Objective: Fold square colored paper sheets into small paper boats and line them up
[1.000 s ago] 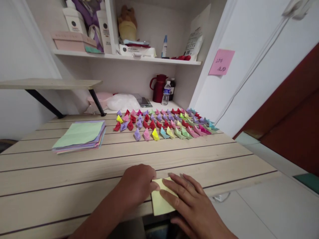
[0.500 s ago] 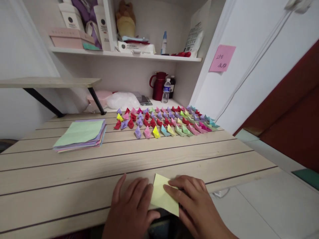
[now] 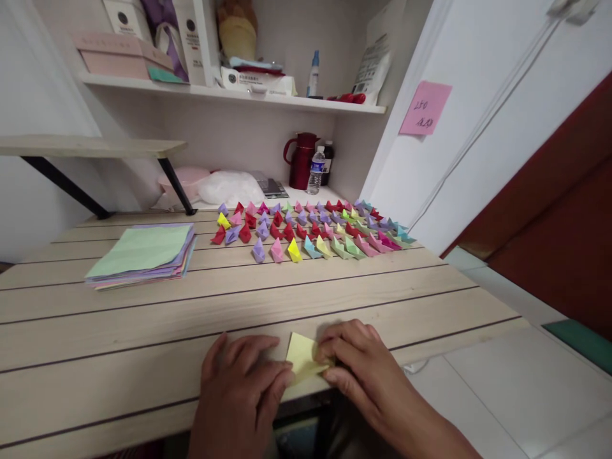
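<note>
A sheet of pale yellow paper lies at the table's front edge, its near side bent upward in a fold. On its right side, my right hand pinches the paper between thumb and curled fingers. My left hand grips the left near corner between thumb and forefinger, the other fingers spread over the table. Farther back stand several rows of small folded paper boats in red, pink, purple, yellow, green and blue.
A stack of coloured paper sheets, light green on top, lies at the left under a raised wooden shelf. Behind the boats stand a dark red jug and a water bottle. A pink note sticks to the right wall.
The near side of the yellow paper, flat before, is now lifted and folding over. My right fingers have curled into a pinch, and my left thumb and forefinger have closed on the corner.
</note>
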{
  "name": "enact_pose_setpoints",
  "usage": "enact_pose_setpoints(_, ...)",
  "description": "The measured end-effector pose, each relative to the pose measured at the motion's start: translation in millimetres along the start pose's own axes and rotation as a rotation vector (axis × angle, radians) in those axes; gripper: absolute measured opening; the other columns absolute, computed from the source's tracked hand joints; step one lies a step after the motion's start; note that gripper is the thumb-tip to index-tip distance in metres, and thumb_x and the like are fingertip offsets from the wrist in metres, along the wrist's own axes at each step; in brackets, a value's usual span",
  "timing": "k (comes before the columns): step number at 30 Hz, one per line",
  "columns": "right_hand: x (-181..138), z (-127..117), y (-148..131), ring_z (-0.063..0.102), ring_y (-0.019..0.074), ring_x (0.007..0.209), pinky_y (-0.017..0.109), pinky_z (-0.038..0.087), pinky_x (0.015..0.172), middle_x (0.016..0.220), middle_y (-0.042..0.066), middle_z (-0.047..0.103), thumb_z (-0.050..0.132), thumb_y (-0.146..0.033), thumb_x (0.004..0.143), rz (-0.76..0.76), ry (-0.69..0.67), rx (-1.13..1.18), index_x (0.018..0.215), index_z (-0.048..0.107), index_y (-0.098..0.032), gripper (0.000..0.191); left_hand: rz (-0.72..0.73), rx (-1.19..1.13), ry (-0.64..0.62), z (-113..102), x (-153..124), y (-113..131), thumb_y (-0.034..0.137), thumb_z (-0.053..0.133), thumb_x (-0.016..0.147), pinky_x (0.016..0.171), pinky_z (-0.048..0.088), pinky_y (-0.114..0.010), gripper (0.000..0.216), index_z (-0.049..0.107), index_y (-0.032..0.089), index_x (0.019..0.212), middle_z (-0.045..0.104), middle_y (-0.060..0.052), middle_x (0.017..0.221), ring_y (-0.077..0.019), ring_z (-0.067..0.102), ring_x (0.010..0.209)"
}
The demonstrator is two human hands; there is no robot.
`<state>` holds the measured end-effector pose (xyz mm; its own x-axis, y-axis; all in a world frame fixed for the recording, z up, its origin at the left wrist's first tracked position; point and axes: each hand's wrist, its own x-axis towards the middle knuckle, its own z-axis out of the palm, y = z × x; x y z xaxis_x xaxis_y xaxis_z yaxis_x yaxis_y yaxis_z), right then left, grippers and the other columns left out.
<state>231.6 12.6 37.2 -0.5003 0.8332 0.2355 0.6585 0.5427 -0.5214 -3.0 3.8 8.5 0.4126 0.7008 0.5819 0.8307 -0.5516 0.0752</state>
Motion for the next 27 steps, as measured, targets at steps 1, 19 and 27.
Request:
enact_pose_setpoints(1, 3.4, -1.3, -0.3, 0.054, 0.0233, 0.1, 0.041, 0.039, 0.088, 0.108, 0.002, 0.062, 0.054, -0.02, 0.099, 0.019, 0.003, 0.019, 0.1, 0.058, -0.026, 0.007, -0.006, 0.009, -0.003, -0.2, 1.2, -0.4, 0.03, 0.059, 0.091, 0.099, 0.03, -0.047, 0.014, 0.069, 0.037, 0.096, 0.073, 0.005, 0.107, -0.0197, 0.065, 0.097)
enact_pose_setpoints(19, 21.9, 19.5, 2.3, 0.055, 0.0237, 0.084, 0.038, 0.046, 0.073, 0.095, 0.006, 0.058, 0.065, -0.02, 0.09, 0.115, 0.151, -0.199, 0.084, 0.054, -0.021, 0.012, -0.134, 0.155, 0.253, 12.9, -9.7, 19.8, 0.02, 0.061, 0.087, 0.122, 0.011, -0.048, 0.026, 0.065, 0.022, 0.113, 0.074, -0.008, 0.119, -0.022, 0.068, 0.108)
enact_pose_setpoints(27, 20.7, 20.1, 5.0, 0.057, 0.0236, 0.085, 0.037, 0.049, 0.073, 0.099, 0.006, 0.059, 0.065, -0.018, 0.088, 0.104, 0.16, -0.168, 0.091, 0.056, -0.021, 0.01, -0.033, 0.111, 0.124, 39.2, -22.1, 53.2, 0.017, 0.047, 0.093, 0.122, -0.009, -0.057, 0.041, 0.058, 0.022, 0.132, 0.069, -0.004, 0.129, -0.0216, 0.067, 0.112)
